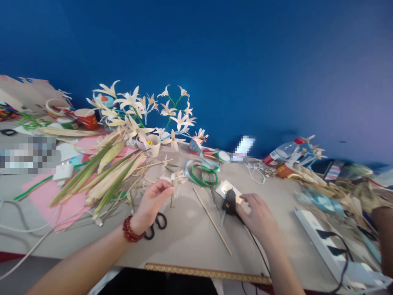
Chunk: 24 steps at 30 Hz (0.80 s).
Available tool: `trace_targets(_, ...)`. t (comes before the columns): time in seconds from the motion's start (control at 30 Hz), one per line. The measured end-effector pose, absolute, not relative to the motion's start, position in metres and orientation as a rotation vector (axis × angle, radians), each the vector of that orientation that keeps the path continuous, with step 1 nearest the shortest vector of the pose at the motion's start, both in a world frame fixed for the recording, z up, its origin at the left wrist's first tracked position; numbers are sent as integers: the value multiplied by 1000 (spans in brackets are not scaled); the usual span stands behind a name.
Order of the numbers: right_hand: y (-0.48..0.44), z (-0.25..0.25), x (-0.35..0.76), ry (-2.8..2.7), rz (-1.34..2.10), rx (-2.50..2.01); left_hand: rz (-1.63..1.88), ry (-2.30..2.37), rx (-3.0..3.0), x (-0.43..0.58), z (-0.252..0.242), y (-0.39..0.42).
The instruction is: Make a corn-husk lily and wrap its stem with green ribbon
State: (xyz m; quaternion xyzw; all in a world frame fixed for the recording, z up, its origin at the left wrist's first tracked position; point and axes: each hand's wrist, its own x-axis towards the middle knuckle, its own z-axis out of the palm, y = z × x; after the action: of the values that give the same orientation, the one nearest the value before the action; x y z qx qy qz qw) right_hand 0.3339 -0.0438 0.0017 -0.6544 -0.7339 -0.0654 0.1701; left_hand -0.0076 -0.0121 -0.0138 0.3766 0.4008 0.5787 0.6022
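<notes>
My left hand (156,198) wears a beaded bracelet (131,229) and is pinched shut on a thin stem (172,200), with pale petals near its top. Under that wrist, the black handles of scissors (160,221) show on the table. My right hand (258,215) is beside a black glue gun (229,201), thumb and bent fingers apart near its back end; whether they touch it is hard to see. A white pad (226,187) lies behind the gun. Between my hands lies a thin wooden stick (212,223).
Pale handmade flowers (135,102) stand in cups at the back. Corn husks (110,180) lie on pink paper (46,200) at left. Green ribbon (204,175) is behind my hands. A bottle (281,152) and a power strip (319,241) are at right, near another person's arm (382,237).
</notes>
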Motion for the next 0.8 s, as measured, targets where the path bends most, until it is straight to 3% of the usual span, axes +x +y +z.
trace_targets(0.17, 4, 18, 260, -2286, 130, -1522, 1336, 983, 932, -7, -13, -13)
trace_targets(0.43, 66, -5, 183, -2603, 10, -1480, 1322, 976, 984, -5, -11, -12)
trace_targets(0.8, 47, -3, 195, -2556, 41, -1448, 1308, 970, 952, -5, -12, -12)
